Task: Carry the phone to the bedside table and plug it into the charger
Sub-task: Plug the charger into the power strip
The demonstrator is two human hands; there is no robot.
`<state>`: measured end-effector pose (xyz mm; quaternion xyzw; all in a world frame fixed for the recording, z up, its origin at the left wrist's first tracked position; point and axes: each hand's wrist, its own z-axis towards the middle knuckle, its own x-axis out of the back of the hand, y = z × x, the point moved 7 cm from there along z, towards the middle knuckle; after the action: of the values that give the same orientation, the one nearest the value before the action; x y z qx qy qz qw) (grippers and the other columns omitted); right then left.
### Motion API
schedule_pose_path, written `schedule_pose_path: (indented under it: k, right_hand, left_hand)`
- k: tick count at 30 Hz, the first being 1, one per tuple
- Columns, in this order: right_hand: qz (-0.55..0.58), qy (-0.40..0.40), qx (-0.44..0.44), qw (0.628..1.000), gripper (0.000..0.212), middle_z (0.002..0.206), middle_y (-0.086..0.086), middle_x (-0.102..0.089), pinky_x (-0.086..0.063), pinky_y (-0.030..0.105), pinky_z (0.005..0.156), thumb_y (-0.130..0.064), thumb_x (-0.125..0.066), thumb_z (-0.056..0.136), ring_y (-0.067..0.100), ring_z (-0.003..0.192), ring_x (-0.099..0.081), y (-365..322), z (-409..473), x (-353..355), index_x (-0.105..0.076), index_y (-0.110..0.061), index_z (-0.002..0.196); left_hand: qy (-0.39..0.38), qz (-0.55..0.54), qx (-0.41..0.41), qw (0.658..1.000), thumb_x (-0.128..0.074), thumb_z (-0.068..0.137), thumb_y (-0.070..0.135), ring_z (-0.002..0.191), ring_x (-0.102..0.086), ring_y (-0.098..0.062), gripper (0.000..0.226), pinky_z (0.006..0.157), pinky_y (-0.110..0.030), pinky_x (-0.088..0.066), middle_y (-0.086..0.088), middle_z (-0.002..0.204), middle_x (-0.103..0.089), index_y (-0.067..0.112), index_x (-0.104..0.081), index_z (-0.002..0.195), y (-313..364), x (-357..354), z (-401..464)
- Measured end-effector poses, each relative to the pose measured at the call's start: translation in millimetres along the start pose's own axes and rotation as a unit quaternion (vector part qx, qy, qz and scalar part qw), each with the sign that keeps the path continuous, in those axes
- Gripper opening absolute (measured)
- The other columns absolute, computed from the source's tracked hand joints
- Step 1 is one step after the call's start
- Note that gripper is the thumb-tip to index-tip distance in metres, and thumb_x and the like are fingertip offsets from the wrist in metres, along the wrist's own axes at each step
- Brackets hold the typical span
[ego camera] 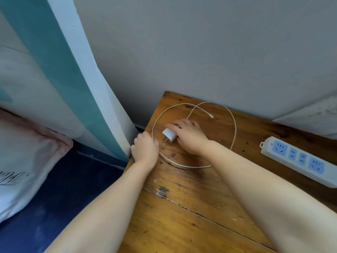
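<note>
The right hand [189, 136] is closed around the white charger [170, 135], whose 2 prongs stick out to the left of the grip. The left hand [145, 149] is curled at the table [191, 207] edge just left of it; what it holds, I cannot tell. No phone shows. The step looks like readying the charger. Next, it needs carrying right to the power strip [299, 159]. The cable [234, 128] loops past the grip and could snag.

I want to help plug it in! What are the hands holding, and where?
The right hand grips the white charger plug by its body, prongs pointing away. The left hand rests on the table edge, holding nothing.
</note>
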<state>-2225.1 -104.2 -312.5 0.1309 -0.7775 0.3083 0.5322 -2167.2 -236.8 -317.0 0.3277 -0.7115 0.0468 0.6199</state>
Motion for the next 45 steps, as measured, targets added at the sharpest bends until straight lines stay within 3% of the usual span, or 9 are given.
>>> schedule_pose_path:
  k: [6,13,20,24,30,32,37,41,45]
  right_hand:
    - [-0.030,0.124,0.016,0.992,0.030,0.117,0.007,-0.060,-0.022,0.052,0.109,-0.018,-0.050,0.092,0.031,0.113,-0.050,2,-32,30,-0.053,-0.020,0.121]
    - [-0.034,-0.014,-0.080,0.996,0.061,0.133,0.017,-0.046,-0.028,0.052,0.107,-0.031,-0.050,0.093,0.036,0.123,-0.043,35,-72,10,-0.022,-0.022,0.146]
    - [-0.027,0.007,-0.137,0.990,0.047,0.115,0.007,-0.060,-0.025,0.051,0.102,-0.044,-0.054,0.085,0.029,0.110,-0.054,29,-100,-1,-0.041,-0.030,0.128]
    - [0.166,0.096,-0.149,0.970,0.046,0.106,-0.007,-0.062,-0.034,0.047,0.103,-0.045,-0.057,0.083,0.015,0.100,-0.058,35,-140,39,-0.040,-0.041,0.126]
    - [0.431,0.174,-0.226,0.856,0.041,0.084,-0.018,-0.061,-0.045,0.010,0.060,-0.045,-0.065,0.081,-0.005,0.073,-0.060,112,-222,123,-0.057,-0.031,0.119]
    - [0.399,0.199,-0.288,0.848,0.041,0.084,-0.012,-0.061,-0.044,0.011,0.056,-0.040,-0.067,0.081,-0.005,0.069,-0.060,152,-253,139,-0.058,-0.026,0.119]
    - [0.135,0.158,-0.449,0.869,0.057,0.120,0.013,-0.064,-0.046,0.036,0.079,-0.035,-0.073,0.077,0.031,0.104,-0.060,233,-324,140,-0.054,-0.013,0.127]
    - [0.038,0.055,-0.421,0.905,0.054,0.119,0.011,-0.064,-0.050,0.038,0.080,-0.037,-0.073,0.076,0.028,0.101,-0.060,246,-325,123,-0.055,-0.018,0.123]
    - [-0.013,0.008,-0.388,0.922,0.056,0.117,0.004,-0.065,-0.053,0.039,0.080,-0.047,-0.071,0.073,0.024,0.098,-0.060,242,-298,116,-0.055,-0.026,0.122]
  left_hand:
    - [-0.018,-0.118,0.019,0.993,-0.046,0.094,0.022,0.086,-0.060,-0.030,0.016,0.077,-0.042,-0.052,-0.012,0.096,-0.064,0.009,-0.054,0.098,-2,5,2]
    - [-0.032,-0.301,0.032,0.953,-0.043,0.096,0.018,0.070,-0.063,-0.020,0.010,0.067,-0.033,-0.053,-0.004,0.077,-0.067,0.016,-0.051,0.101,9,7,-18]
    - [-0.100,-0.419,0.100,0.897,-0.038,0.097,0.009,0.054,-0.053,-0.012,0.019,0.047,-0.019,-0.048,-0.003,0.071,-0.055,0.015,-0.055,0.106,3,7,-35]
    - [-0.137,-0.482,0.097,0.860,-0.041,0.099,0.024,0.042,-0.032,-0.008,0.026,0.035,-0.017,-0.027,0.001,0.056,-0.038,0.011,-0.063,0.102,2,12,-46]
    - [-0.211,-0.476,0.070,0.851,-0.050,0.095,0.035,0.039,-0.026,-0.007,0.029,0.035,-0.018,-0.021,0.005,0.050,-0.035,0.011,-0.066,0.088,31,2,-77]
    - [-0.257,-0.468,0.041,0.845,-0.053,0.093,0.036,0.038,-0.025,-0.007,0.030,0.035,-0.017,-0.019,0.006,0.048,-0.032,0.011,-0.067,0.087,49,-8,-89]
    - [-0.350,-0.447,0.022,0.823,-0.058,0.090,0.036,0.035,-0.021,-0.007,0.028,0.034,-0.014,-0.018,0.008,0.044,-0.026,0.010,-0.061,0.079,63,-32,-112]
    - [-0.320,-0.479,0.085,0.813,-0.053,0.092,0.039,0.035,-0.027,-0.007,0.031,0.033,-0.015,-0.023,0.005,0.047,-0.030,0.009,-0.056,0.086,46,-40,-106]
    - [-0.309,-0.384,0.089,0.865,-0.048,0.093,0.045,0.042,-0.048,-0.016,0.042,0.041,-0.026,-0.048,-0.006,0.061,-0.051,0.005,-0.053,0.105,48,-49,-102]
